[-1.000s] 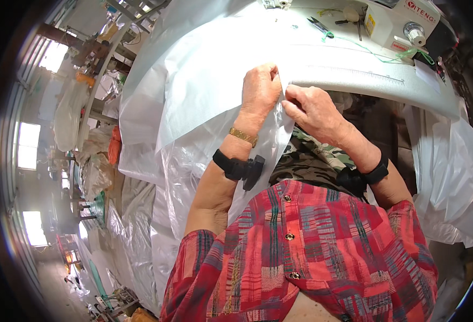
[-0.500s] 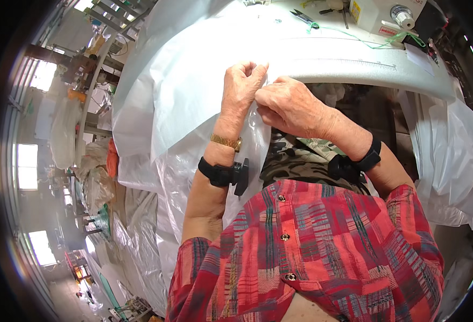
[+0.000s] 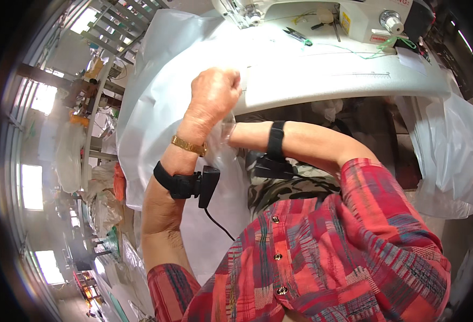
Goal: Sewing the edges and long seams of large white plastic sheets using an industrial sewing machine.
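Note:
A large white, translucent plastic sheet (image 3: 161, 86) lies across the left part of the pale work table and hangs down over my lap. My left hand (image 3: 215, 94) is closed in a fist at the sheet's right edge, gripping it by the table's front. Below it, my right forearm crosses to the left, and my right hand (image 3: 223, 134) goes in behind a fold of the sheet. The film covers its fingers, so their grip does not show.
A sewing machine (image 3: 362, 21) stands at the back right of the table (image 3: 311, 59). Near it lie dark thread snips (image 3: 297, 36) and green thread (image 3: 373, 56). More plastic sheeting (image 3: 451, 155) hangs at the right. A gray slatted rack (image 3: 116, 27) is at the far left.
Both hands have moved left and apart. My right hand has dropped lower and gone behind the sheet; my left hand has turned into a fist. More of the sewing machine shows.

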Demonstrator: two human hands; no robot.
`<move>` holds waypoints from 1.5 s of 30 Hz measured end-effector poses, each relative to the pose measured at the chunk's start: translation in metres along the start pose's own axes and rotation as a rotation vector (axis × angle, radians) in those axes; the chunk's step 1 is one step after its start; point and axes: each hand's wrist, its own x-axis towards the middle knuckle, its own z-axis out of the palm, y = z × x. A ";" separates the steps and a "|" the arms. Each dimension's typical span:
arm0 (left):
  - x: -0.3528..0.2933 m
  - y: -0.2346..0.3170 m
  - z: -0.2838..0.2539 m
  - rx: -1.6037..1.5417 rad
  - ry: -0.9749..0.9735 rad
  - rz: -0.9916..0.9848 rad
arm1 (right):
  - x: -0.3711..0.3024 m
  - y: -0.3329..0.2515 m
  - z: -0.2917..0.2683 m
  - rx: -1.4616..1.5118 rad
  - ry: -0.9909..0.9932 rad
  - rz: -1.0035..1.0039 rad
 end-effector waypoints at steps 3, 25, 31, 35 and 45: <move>-0.008 -0.007 0.015 0.200 0.072 0.204 | -0.008 -0.004 0.009 -0.017 -0.076 -0.186; -0.070 0.005 0.085 -1.537 0.188 -0.809 | 0.004 0.012 -0.185 -0.553 -0.154 -0.561; -0.079 0.001 0.078 -1.799 0.127 -0.851 | 0.013 0.015 -0.180 -0.453 -0.204 -0.643; -0.082 0.002 0.072 -1.797 0.030 -0.885 | 0.013 0.017 -0.178 -0.415 -0.210 -0.652; -0.069 0.046 0.067 -0.228 0.411 -0.331 | 0.013 0.013 -0.179 -0.521 -0.189 -0.767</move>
